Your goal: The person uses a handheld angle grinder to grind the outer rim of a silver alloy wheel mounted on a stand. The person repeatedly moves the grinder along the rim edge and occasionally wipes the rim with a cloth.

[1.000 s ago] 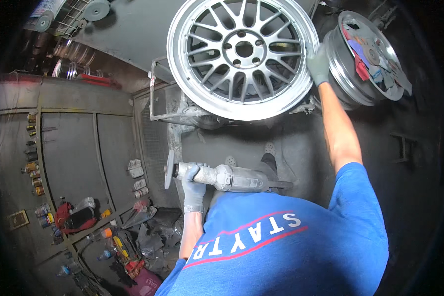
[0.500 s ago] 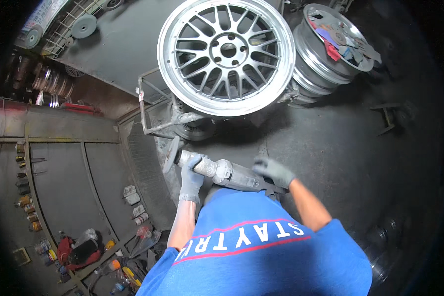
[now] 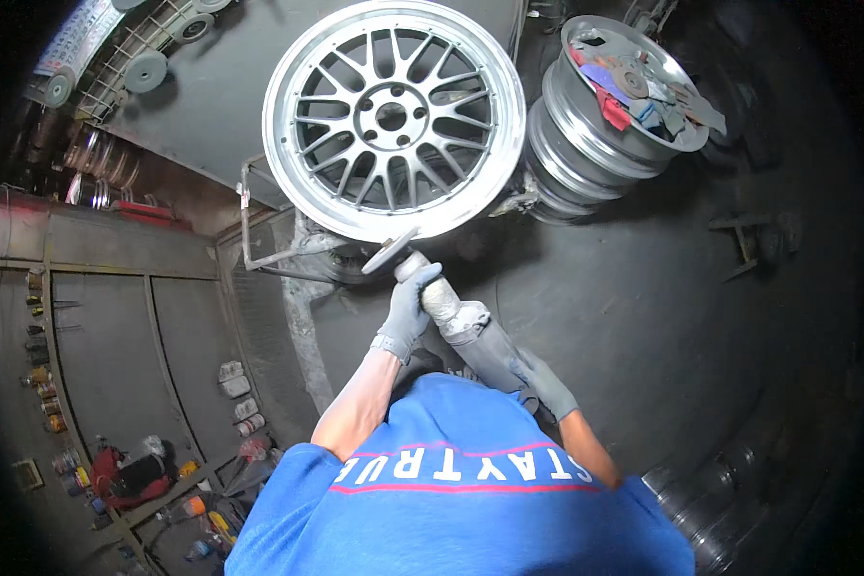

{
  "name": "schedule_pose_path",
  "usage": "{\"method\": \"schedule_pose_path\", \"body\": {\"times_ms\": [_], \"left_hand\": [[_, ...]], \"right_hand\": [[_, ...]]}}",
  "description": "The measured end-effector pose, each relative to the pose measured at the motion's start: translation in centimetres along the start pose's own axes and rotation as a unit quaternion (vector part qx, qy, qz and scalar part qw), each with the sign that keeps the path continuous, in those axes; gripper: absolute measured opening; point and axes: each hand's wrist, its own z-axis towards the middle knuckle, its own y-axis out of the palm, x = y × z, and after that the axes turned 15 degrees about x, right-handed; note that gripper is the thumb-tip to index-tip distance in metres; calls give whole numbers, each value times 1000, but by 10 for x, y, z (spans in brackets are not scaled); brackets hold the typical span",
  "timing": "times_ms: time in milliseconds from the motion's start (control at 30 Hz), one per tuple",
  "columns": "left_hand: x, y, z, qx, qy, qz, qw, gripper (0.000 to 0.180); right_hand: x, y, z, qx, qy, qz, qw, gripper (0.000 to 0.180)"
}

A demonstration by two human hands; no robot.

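A power tool [image 3: 485,348] slants between a worker's two gloved hands, its body over the front of a blue shirt [image 3: 451,518] and its disc [image 3: 386,253] angled up at the far end. The left hand [image 3: 410,307] grips the tool's neck, fingers curled around it; the right hand [image 3: 547,386] lies against the rear of the body, its fingers partly hidden, so how firmly they close cannot be told. The disc overlaps the lower edge of a silver multi-spoke wheel [image 3: 415,128] in view; whether the two touch cannot be told. The wheel sits face up by a metal frame [image 3: 249,226]. Just to its right rises a stack of wheels [image 3: 586,154], topped with a red cloth [image 3: 612,108] and other scraps. At upper left, a wire rack [image 3: 130,58] carries round discs.
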Motion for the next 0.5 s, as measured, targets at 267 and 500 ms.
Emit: {"method": "schedule_pose_path", "body": {"times_ms": [267,500], "left_hand": [[-63,94,16,-63,9,12,998,15],[-68,114,27,-76,17,-7,997,23]], "right_hand": [[-18,-87,-10,85,2,-3,996,72],[-19,-104,2,108,-41,-84,990,69]]}}
